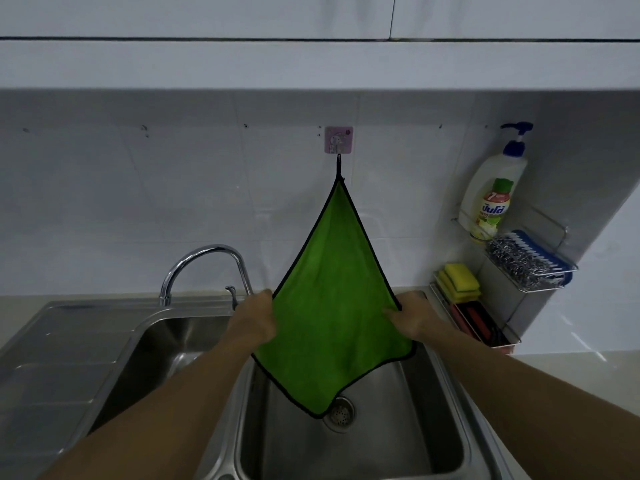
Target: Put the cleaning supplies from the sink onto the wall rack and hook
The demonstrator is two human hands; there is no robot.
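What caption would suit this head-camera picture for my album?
Left hand and right hand hold the green cloth, hung from the wall hook above the sink.

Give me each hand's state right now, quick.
Left hand: pinches the left edge of the green microfiber cloth.
Right hand: pinches the same cloth's right edge.

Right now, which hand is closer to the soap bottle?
Right. The right hand grips the green cloth below-left of the soap bottle; the left hand grips its far edge, by the tap.
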